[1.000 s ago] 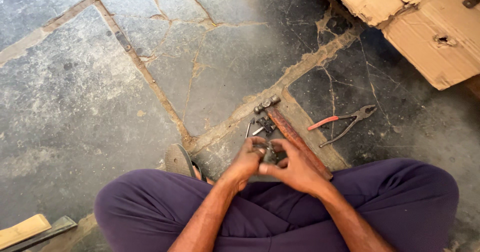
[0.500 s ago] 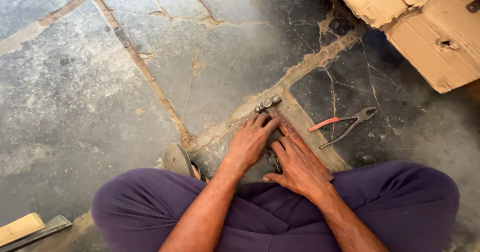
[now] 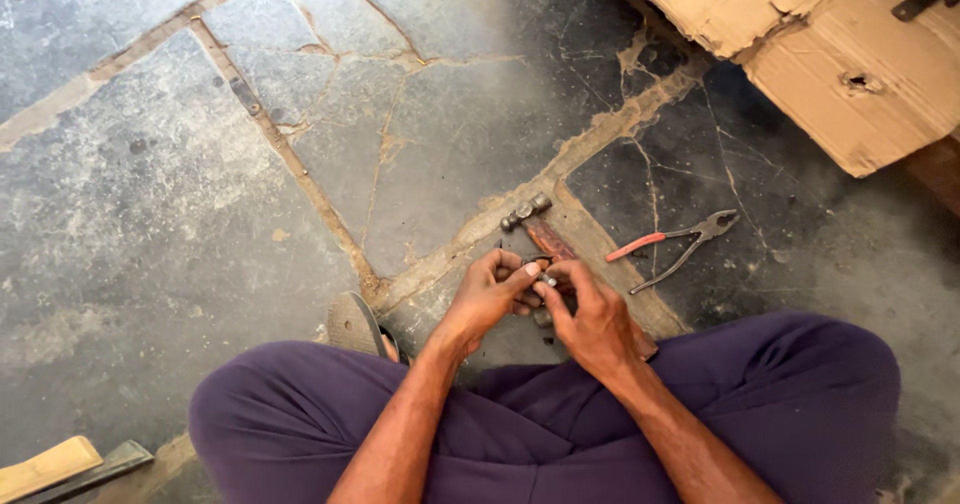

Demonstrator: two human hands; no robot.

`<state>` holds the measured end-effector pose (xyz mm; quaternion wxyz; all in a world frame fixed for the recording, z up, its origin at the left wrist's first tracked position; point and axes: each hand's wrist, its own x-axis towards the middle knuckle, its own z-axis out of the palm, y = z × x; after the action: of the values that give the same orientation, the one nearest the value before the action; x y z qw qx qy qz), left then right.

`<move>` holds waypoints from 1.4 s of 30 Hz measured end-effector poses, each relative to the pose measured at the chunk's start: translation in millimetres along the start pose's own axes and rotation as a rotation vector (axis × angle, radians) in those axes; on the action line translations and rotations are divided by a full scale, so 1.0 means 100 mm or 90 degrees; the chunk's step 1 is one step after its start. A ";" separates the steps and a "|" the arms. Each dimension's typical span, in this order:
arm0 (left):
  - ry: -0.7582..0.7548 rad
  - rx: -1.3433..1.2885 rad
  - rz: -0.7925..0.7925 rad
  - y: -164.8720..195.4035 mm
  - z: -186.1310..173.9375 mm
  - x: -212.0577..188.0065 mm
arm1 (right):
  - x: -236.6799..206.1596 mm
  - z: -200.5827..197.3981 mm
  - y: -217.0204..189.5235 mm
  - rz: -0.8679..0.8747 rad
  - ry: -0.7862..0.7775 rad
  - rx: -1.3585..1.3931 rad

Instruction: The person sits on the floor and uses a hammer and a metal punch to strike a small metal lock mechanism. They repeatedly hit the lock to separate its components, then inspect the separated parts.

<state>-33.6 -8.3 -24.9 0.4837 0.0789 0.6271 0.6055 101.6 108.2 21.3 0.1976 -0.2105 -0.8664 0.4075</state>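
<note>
I sit cross-legged in purple trousers on a cracked stone floor. My left hand (image 3: 490, 299) and my right hand (image 3: 590, 319) meet just in front of my legs, fingers pinched together on small dark metal parts (image 3: 545, 282). What the parts are is too small to tell. A hammer (image 3: 535, 226) with a metal head and reddish handle lies on the floor right behind my hands; its handle runs under my right hand. Pliers (image 3: 680, 242) with one red grip lie to the right of the hammer.
Torn cardboard sheets (image 3: 800, 34) lie at the top right. A sandal (image 3: 355, 326) rests by my left knee. A wooden-handled flat tool (image 3: 60, 466) sits at the bottom left corner. Pale mortar seams (image 3: 300, 174) cross the grey slabs.
Both hands had reached out flat over the floor by the hammer; now they have drawn back toward my legs and closed together on the small metal parts.
</note>
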 end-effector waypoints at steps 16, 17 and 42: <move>-0.006 -0.186 0.009 0.20 0.24 -0.29 | -0.06 -0.14 -0.28 -0.105 0.054 0.080; 0.000 -0.196 0.018 0.21 0.25 -0.29 | -0.06 -0.14 -0.29 -0.119 0.060 0.064; 0.086 -0.175 0.033 0.11 0.29 -0.14 | 0.02 -0.15 -0.32 -0.273 0.079 -0.112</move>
<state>-10.7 4.7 -2.6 0.4306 -0.0124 0.5673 0.7018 101.3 100.1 55.8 0.3134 -0.0632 -0.9096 0.2653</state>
